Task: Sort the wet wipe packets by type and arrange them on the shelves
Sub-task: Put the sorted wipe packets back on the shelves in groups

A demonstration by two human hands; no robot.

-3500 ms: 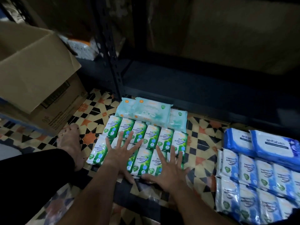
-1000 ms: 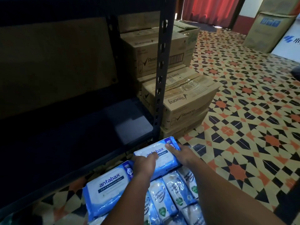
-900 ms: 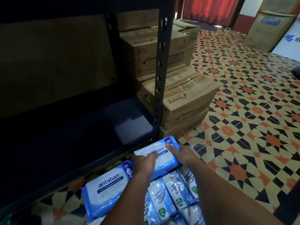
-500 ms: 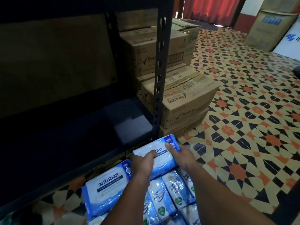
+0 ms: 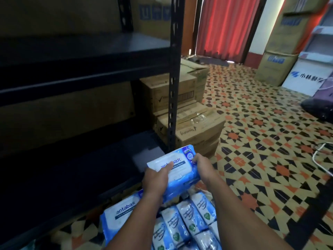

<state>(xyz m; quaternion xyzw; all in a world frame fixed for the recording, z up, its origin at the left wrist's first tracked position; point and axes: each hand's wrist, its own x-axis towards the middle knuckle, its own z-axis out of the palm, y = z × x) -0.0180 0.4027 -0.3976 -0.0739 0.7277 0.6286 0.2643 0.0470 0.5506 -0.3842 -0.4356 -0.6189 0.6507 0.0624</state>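
A large blue and white antabax wipe packet (image 5: 180,168) is held up off the floor, in front of the black metal shelf unit's right post (image 5: 173,83). My left hand (image 5: 156,179) grips its left end, thumb on top. My right hand (image 5: 201,164) grips its right end. Below on the tiled floor lies a second large antabax packet (image 5: 119,213), and beside it several small blue and white antibacterial wipe packets (image 5: 185,221) lie in rows. The dark bottom shelf (image 5: 75,170) and the shelf above it (image 5: 86,49) hold nothing I can see.
Stacked cardboard boxes (image 5: 194,123) stand right of the shelf post. Taller boxes (image 5: 281,46) stand at the far right by a red curtain (image 5: 223,26). A dark bag (image 5: 319,109) and a white cable (image 5: 320,157) lie on the patterned floor.
Both hands have lifted the large antabax packet off the floor pile and raised it toward the shelf. My view has tilted upward. Earlier still, my hands were on the green packets.
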